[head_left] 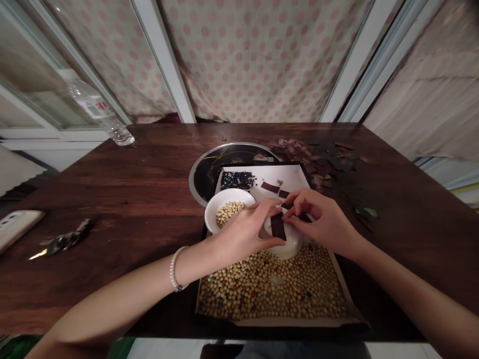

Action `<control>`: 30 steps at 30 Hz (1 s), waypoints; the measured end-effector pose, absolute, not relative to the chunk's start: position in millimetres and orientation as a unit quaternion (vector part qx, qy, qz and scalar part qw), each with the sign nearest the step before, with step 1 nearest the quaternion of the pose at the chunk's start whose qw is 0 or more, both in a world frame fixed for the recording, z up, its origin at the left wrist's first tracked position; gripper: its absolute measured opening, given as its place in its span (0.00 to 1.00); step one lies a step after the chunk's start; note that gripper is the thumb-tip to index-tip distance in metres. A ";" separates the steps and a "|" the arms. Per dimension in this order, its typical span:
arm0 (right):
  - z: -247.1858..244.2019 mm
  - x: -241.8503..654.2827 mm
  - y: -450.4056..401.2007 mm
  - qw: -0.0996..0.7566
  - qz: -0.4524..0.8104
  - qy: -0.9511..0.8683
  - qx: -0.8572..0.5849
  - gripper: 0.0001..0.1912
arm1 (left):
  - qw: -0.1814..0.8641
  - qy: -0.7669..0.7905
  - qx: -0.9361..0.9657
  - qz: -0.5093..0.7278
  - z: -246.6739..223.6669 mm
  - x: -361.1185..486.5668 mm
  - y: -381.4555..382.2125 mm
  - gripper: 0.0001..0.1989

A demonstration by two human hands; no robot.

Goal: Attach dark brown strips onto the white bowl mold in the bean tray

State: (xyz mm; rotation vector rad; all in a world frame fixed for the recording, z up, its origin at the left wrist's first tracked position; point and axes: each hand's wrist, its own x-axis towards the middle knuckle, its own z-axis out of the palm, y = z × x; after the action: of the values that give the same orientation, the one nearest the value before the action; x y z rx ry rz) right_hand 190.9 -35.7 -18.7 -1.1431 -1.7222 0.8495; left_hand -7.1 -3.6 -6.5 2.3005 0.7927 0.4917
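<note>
Over a tray, my left hand (245, 227) grips a small dark brown rectangular strip (278, 226) by its ends, between thumb and fingers. The fingertips of my right hand (322, 214) are pinched together at the strip's right edge; anything small between them is hidden. Beneath both hands sits a white bowl (286, 252), partly covered by them. A second white bowl (211, 209) with pale beads (229, 212) stands just left of it, behind my left wrist. Yellowish beads (273, 289) fill the near part of the tray (299, 321).
Dark beads (237, 180) and several brown strips (270, 187) lie on a white lid-like surface (290, 174). Behind it is a round dark inset (204, 174). Loose brown pieces (325, 159) are scattered right. Keys (63, 242), a phone (18, 227) and a bottle (99, 109) stand left.
</note>
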 end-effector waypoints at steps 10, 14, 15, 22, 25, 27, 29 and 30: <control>-23.5 192.7 -34.3 0.435 0.302 -0.709 -0.466 0.09 | 0.324 0.312 0.876 0.173 -6.3 -6.6 -4.2 0.31; -22.3 193.1 -35.1 0.420 0.254 -0.731 -0.473 0.09 | 0.327 0.308 0.875 0.178 -5.9 -6.8 -4.1 0.31; -22.2 192.7 -35.7 0.422 0.258 -0.727 -0.476 0.09 | 0.327 0.308 0.875 0.178 -5.8 -6.8 -4.1 0.31; -20.5 185.6 -41.8 0.418 0.344 -0.701 -0.464 0.14 | 0.319 0.304 0.879 0.183 -7.1 -7.1 -3.6 0.31; -21.9 184.8 -41.9 0.425 0.315 -0.707 -0.469 0.13 | 0.321 0.295 0.880 0.191 -8.4 -7.6 -3.5 0.31; -22.8 184.8 -41.6 0.429 0.291 -0.714 -0.470 0.13 | 0.318 0.295 0.880 0.193 -8.9 -7.7 -3.4 0.31; -22.8 184.6 -41.4 0.414 0.271 -0.729 -0.472 0.14 | 0.315 0.297 0.881 0.190 -9.0 -7.6 -3.4 0.31; -22.6 184.3 -41.3 0.403 0.262 -0.737 -0.475 0.14 | 0.315 0.297 0.882 0.188 -9.0 -7.5 -3.4 0.31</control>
State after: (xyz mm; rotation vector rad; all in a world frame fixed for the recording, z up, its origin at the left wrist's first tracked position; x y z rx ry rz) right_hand 184.3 -41.3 -22.6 -1.1994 -1.8629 0.6613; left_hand -7.5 -3.4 -9.0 2.3233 0.7825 0.4964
